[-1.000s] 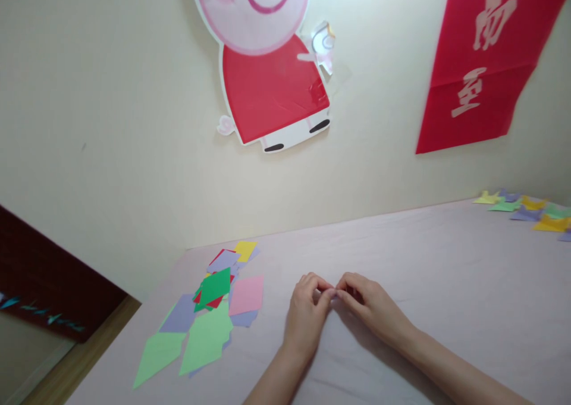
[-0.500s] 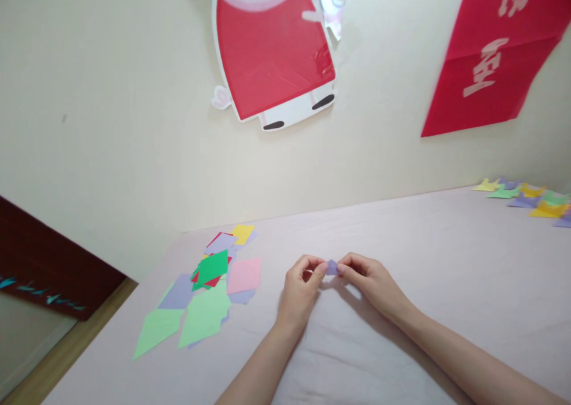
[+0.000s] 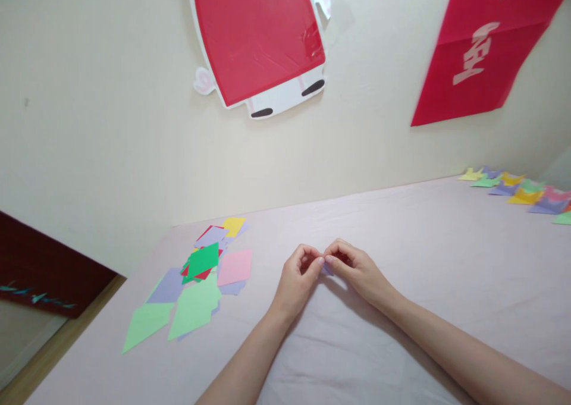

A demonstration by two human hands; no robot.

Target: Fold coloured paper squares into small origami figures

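Observation:
Between my fingertips is a small folded piece of purple paper (image 3: pixel 328 269), mostly hidden by the fingers. My left hand (image 3: pixel 300 277) pinches it from the left with thumb and forefinger. From the right, my right hand (image 3: pixel 357 269) grips it in the same kind of pinch. The two hands meet at the fingertips, just above the pale cloth surface (image 3: pixel 348 351). How the paper is folded cannot be made out.
Loose coloured paper squares lie on the left, among them a green sheet (image 3: pixel 203 261), a pink sheet (image 3: pixel 235 267) and a light green sheet (image 3: pixel 194 310). Several folded paper pieces (image 3: pixel 526 197) stand in rows at the far right. Behind rises a wall (image 3: pixel 370 155) with red decorations.
My hands have drawn together, and the purple paper between them is now more covered by fingers. The whole view has shifted slightly, showing more folded pieces at the right.

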